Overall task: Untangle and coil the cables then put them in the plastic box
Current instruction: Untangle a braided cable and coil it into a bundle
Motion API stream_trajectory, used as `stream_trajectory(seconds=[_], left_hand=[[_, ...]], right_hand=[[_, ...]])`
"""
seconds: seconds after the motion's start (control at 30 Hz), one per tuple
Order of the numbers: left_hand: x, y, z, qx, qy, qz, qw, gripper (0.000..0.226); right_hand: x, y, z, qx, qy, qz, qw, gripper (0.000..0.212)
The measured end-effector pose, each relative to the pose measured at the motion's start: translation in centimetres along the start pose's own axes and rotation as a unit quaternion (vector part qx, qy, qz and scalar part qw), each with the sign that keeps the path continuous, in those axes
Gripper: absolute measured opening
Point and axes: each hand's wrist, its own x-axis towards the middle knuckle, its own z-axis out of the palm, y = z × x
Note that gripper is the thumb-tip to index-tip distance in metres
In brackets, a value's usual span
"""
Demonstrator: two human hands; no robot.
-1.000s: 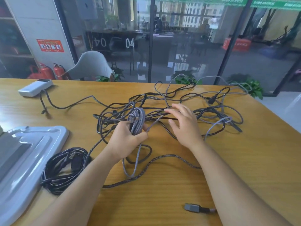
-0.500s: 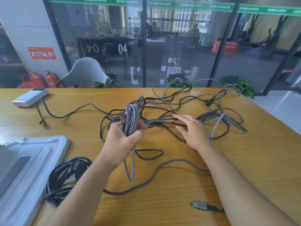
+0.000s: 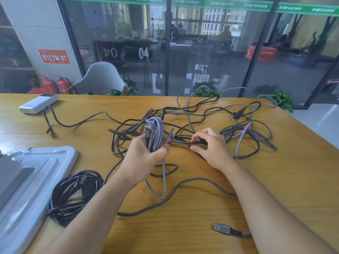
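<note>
Nearest: grey metal USB plug [image 3: 222, 228] on a braided lead, lying loose on the yellow wooden table [image 3: 183, 235] just beside the right forearm. Light, rigid end, easy pinch point but not the place to pull from.

Left edge: pale grey plastic box lid or tray [image 3: 36, 180], cannot tell which; box interior not clearly in view. Touching its rim, a coiled black rubber power cable [image 3: 73, 195], already bundled, plug on top. Heavier, springy, wants to uncoil; lift it by the whole ring.

Middle: left hand [image 3: 145, 162] wraps fingers and thumb round a grey braided cable coil [image 3: 155, 134], loops upright in the fist, tail loop hanging to the table. Soft, light, grippy braid; hold across all loops so none slip out.

Right hand [image 3: 212, 149] pinches a dark strand between thumb and fingers, at the edge of the tangled heap of black and grey cables [image 3: 229, 125] spread over the far table. Limp, snags on itself; likely better to feed slack through than tug, take hold near a crossing.

Far left: white rectangular power bank [image 3: 38, 103] with a dark braided lead trailing off it towards the heap. Pulling that lead would probably drag the bank.
</note>
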Motion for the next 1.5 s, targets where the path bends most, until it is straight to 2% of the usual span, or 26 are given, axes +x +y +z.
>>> stream_trajectory(seconds=[0.13, 0.33, 0.5, 0.57, 0.7, 0.77, 0.83, 0.9, 1.0, 1.07, 1.1, 1.17, 1.27, 1.33, 1.5], left_hand=[[0.2, -1.1, 0.5, 0.021, 0.027, -0.012, 0.999, 0.008], [0.6, -2.0, 0.4, 0.028, 0.043, -0.037, 0.998, 0.012], [0.4, -1.9, 1.0, 0.029, 0.031, -0.032, 0.999, 0.007], [0.4, -1.9, 1.3, 0.037, 0.026, -0.032, 0.998, 0.006], [0.4, -2.0, 1.7, 0.065, 0.017, -0.04, 0.997, 0.012], [0.4, -1.9, 1.6, 0.065, 0.023, -0.04, 0.997, 0.013], [0.3, -1.8, 1.3, 0.048, 0.028, -0.037, 0.998, 0.01], [0.1, -1.7, 0.8, 0.036, 0.029, -0.034, 0.998, 0.008], [-0.2, -0.7, 0.3, 0.024, 0.015, -0.012, 1.0, 0.005], [-0.2, 0.1, 0.3, 0.017, 0.007, 0.005, 1.0, 0.016], [-0.3, 0.4, 0.3, 0.017, 0.004, 0.01, 1.0, 0.02], [-0.4, 0.8, 0.4, 0.012, 0.002, 0.012, 1.0, 0.022], [-0.4, 0.8, 0.3, 0.003, -0.004, 0.008, 1.0, 0.022], [-0.3, 0.8, 0.1, -0.003, -0.014, 0.003, 1.0, 0.019], [-0.5, 1.0, 0.1, 0.007, -0.028, 0.0, 1.0, 0.026]], right_hand=[[-0.1, -0.4, 0.4, -0.001, 0.016, -0.014, 1.0, 0.005], [0.1, -0.3, 0.4, -0.029, 0.025, -0.007, 0.999, 0.018], [-0.1, 0.0, -0.1, 0.13, -0.041, 0.04, 0.99, 0.014], [0.0, -0.3, -0.6, 0.216, -0.062, 0.045, 0.973, 0.022], [-0.3, -1.5, -1.3, 0.282, -0.096, 0.058, 0.953, 0.02], [-0.4, -1.5, -1.6, 0.253, -0.102, 0.046, 0.961, 0.005], [-0.7, -1.1, -1.4, 0.174, -0.09, 0.016, 0.981, 0.024], [-0.8, -0.5, -0.7, 0.085, -0.032, 0.014, 0.996, 0.033], [-0.6, -0.1, -0.5, -0.001, 0.106, 0.002, 0.994, 0.021], [-0.6, -0.2, -1.1, 0.001, 0.165, -0.007, 0.986, 0.016], [-0.6, -0.2, -1.3, 0.022, 0.163, -0.017, 0.986, 0.018], [-1.0, -0.6, -1.2, 0.093, 0.09, -0.032, 0.991, 0.016], [-1.4, -1.0, -0.3, 0.148, -0.033, -0.029, 0.988, 0.041], [-1.4, -1.3, 0.2, 0.115, -0.051, -0.029, 0.992, 0.05], [-0.9, -2.7, 1.0, 0.017, -0.035, -0.055, 0.998, 0.054]])
